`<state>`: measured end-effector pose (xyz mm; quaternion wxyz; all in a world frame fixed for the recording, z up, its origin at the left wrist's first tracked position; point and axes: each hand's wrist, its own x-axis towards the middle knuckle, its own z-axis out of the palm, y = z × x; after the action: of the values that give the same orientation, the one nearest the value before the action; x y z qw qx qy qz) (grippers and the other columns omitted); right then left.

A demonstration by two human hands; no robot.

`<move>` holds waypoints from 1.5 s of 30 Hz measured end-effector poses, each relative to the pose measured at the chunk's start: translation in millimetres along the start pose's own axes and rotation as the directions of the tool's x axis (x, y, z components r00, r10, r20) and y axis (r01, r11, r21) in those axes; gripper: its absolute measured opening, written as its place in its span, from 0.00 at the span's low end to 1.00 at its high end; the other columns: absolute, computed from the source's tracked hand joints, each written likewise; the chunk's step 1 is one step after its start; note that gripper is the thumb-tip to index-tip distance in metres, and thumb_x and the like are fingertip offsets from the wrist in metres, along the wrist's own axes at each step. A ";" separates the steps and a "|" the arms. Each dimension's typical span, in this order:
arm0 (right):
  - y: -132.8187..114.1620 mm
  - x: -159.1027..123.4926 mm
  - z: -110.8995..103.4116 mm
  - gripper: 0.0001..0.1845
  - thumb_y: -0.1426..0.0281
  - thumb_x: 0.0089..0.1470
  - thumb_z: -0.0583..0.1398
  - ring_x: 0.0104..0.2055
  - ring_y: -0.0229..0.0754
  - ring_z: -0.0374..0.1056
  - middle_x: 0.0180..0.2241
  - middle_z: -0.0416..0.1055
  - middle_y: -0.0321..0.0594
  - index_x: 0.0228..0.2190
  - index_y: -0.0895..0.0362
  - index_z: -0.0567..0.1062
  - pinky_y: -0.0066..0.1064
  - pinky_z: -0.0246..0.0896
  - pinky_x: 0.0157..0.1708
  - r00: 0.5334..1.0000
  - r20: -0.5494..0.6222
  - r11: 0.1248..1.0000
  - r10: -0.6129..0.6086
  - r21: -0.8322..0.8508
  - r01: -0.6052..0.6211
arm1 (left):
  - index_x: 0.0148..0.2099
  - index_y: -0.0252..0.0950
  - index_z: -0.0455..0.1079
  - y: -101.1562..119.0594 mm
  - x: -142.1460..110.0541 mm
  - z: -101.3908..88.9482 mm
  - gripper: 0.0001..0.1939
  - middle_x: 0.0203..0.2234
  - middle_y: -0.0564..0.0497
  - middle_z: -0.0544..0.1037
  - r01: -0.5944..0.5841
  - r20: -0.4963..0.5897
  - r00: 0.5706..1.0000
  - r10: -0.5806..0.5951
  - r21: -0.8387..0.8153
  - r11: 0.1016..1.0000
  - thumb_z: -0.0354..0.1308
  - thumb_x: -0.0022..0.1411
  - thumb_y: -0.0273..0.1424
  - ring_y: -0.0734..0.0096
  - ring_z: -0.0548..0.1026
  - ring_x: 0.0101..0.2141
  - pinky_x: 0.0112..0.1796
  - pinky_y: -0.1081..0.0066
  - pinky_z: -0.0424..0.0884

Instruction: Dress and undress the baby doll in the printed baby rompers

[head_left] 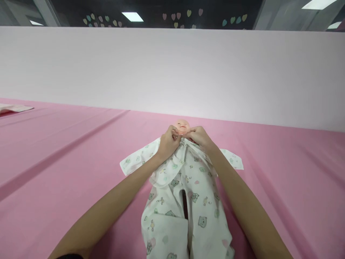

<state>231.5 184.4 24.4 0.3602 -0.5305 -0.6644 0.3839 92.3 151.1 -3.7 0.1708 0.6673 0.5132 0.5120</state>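
Note:
A baby doll (182, 126) lies on its back on a pink sheet (67, 151), its head pointing away from me. It wears a white romper (185, 201) printed with small bears. My left hand (167, 142) and my right hand (198, 138) meet just under the doll's chin. Both pinch the romper's neckline with closed fingers. The romper's front is parted lower down, and a dark gap shows between the legs.
A pale pink wall (172, 72) runs behind the pink surface. A folded light cloth (13, 108) lies at the far left edge. Long creases run across the sheet on the left.

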 end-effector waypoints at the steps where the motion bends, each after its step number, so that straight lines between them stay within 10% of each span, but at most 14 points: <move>1: -4.9 -4.4 -1.7 0.05 0.70 0.38 0.59 0.20 0.32 0.55 0.15 0.60 0.31 0.18 0.60 0.71 0.25 0.49 0.21 0.998 -0.028 0.993 -0.058 -0.103 0.055 | 0.37 0.39 0.59 2.0 0.7 -3.8 0.08 0.24 0.56 0.73 0.013 0.049 0.999 -0.013 0.010 1.000 0.53 0.53 0.28 0.74 0.69 0.24 0.29 0.74 0.63; 6: -34.0 -34.0 -20.0 0.09 0.70 0.42 0.57 0.21 0.33 0.55 0.17 0.61 0.33 0.15 0.57 0.66 0.26 0.47 0.21 0.981 0.085 0.848 -0.173 -0.494 0.192 | 0.44 0.39 0.62 20.1 -0.1 -30.4 0.15 0.31 0.53 0.77 0.039 0.345 0.935 -0.080 0.123 0.992 0.53 0.53 0.28 0.73 0.71 0.23 0.23 0.74 0.63; 16: -36.8 -40.3 -32.8 0.08 0.76 0.39 0.59 0.19 0.36 0.60 0.16 0.64 0.37 0.15 0.58 0.66 0.27 0.50 0.18 0.960 0.279 0.760 -0.022 -0.620 0.197 | 0.38 0.46 0.76 35.2 -7.0 -31.6 0.13 0.31 0.53 0.77 -0.213 0.494 0.867 0.071 0.238 0.948 0.51 0.56 0.31 0.69 0.72 0.28 0.26 0.73 0.64; 23: -36.8 -37.3 -42.1 0.05 0.72 0.43 0.58 0.23 0.35 0.63 0.22 0.69 0.38 0.21 0.60 0.74 0.26 0.60 0.23 0.879 0.460 0.922 -0.128 -0.271 0.276 | 0.32 0.41 0.75 31.7 -3.8 -34.4 0.07 0.26 0.53 0.78 -0.043 0.449 0.894 -0.009 0.104 0.994 0.55 0.52 0.30 0.69 0.74 0.27 0.27 0.74 0.68; 32: -39.0 -38.3 -41.3 0.11 0.77 0.42 0.54 0.28 0.35 0.65 0.25 0.72 0.38 0.24 0.60 0.77 0.24 0.64 0.27 0.822 0.555 0.916 -0.131 -0.250 0.314 | 0.39 0.38 0.63 32.9 -2.9 -41.5 0.16 0.26 0.53 0.79 0.283 0.507 0.834 -0.218 -0.053 0.958 0.61 0.48 0.33 0.71 0.74 0.24 0.24 0.74 0.68; 45: -45.6 -53.3 -15.0 0.09 0.80 0.39 0.54 0.19 0.33 0.55 0.15 0.60 0.35 0.14 0.59 0.65 0.27 0.43 0.17 0.920 0.358 0.671 -0.161 -0.644 0.368 | 0.45 0.40 0.57 42.7 -6.3 -46.2 0.19 0.25 0.55 0.78 0.182 0.483 0.852 -0.202 0.089 0.979 0.57 0.53 0.39 0.68 0.76 0.27 0.27 0.72 0.68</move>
<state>234.8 127.6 67.9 0.0902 -0.4660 -0.8726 0.1154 74.7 114.1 44.5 0.3320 0.7238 0.5273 0.2965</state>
